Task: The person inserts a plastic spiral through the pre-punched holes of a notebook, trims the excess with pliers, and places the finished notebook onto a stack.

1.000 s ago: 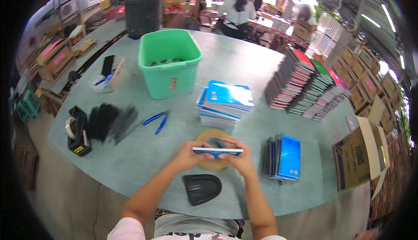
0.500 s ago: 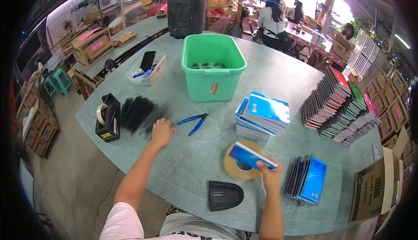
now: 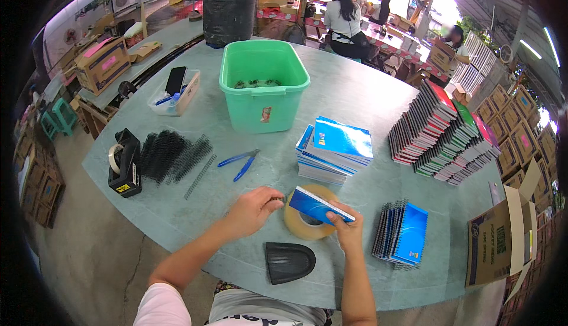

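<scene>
My right hand point(image 3: 345, 224) grips a small blue-covered notebook point(image 3: 312, 203), held tilted above a wide roll of clear tape point(image 3: 296, 226). Close to its left end, my left hand point(image 3: 255, 209) is closed in a pinch, with a bit of a dark spiral coil just showing at the fingertips; most of it is hidden. Black spiral binding coils point(image 3: 168, 155) lie in a pile at the left, and one single coil point(image 3: 200, 177) lies apart from them. Blue-handled pliers point(image 3: 239, 163) rest open on the table between the coils and a stack of blue notebooks point(image 3: 335, 148).
A green tub point(image 3: 264, 110) holds some coils. Around it stand a tape dispenser point(image 3: 124, 163), a small box with a phone point(image 3: 176, 92), and piles of bound notebooks point(image 3: 423, 125). Nearer me are a black curved piece point(image 3: 290, 262), bound blue notebooks point(image 3: 402, 234) and a carton point(image 3: 497, 240).
My left hand has left the coil pile and come right, up to the notebook in my right hand. The view has shifted, so the table's things appear farther left.
</scene>
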`<action>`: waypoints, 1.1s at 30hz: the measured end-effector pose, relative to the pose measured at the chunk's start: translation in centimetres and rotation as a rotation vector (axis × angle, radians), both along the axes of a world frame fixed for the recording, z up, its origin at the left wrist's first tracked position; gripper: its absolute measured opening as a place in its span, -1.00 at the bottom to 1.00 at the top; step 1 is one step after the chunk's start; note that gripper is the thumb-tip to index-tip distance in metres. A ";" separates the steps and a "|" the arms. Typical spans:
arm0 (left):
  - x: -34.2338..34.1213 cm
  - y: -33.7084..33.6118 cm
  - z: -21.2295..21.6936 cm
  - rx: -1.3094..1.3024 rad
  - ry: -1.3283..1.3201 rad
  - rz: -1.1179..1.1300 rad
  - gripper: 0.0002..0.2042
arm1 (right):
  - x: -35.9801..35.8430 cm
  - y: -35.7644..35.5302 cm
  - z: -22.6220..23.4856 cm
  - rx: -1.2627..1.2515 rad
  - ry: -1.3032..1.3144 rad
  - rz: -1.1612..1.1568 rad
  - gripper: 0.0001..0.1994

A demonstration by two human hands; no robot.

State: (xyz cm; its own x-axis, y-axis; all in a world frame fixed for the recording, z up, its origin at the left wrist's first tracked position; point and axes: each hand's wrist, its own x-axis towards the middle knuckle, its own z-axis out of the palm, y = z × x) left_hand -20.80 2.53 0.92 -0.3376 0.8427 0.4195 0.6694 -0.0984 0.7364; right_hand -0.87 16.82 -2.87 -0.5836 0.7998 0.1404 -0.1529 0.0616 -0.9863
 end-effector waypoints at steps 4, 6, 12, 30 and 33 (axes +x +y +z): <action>0.7 0.7 0.2 -0.004 0.028 0.010 -0.81 | 0.4 0.2 -0.4 0.002 -0.059 0.041 -0.76; 0.6 0.9 0.0 0.018 0.062 0.023 -0.80 | 0.7 0.3 -0.5 -0.008 -0.093 0.066 -0.78; 0.9 1.4 0.2 0.041 -0.090 -0.007 -0.78 | 0.8 0.5 -0.7 0.003 -0.034 0.082 -0.79; -1.9 0.9 1.3 -0.301 -0.161 -0.211 -0.84 | 0.5 0.9 -0.6 0.109 0.078 0.230 -0.83; -2.0 1.2 1.9 -0.436 -0.410 -0.201 -0.82 | 0.7 1.0 -0.6 0.114 0.071 0.243 -0.82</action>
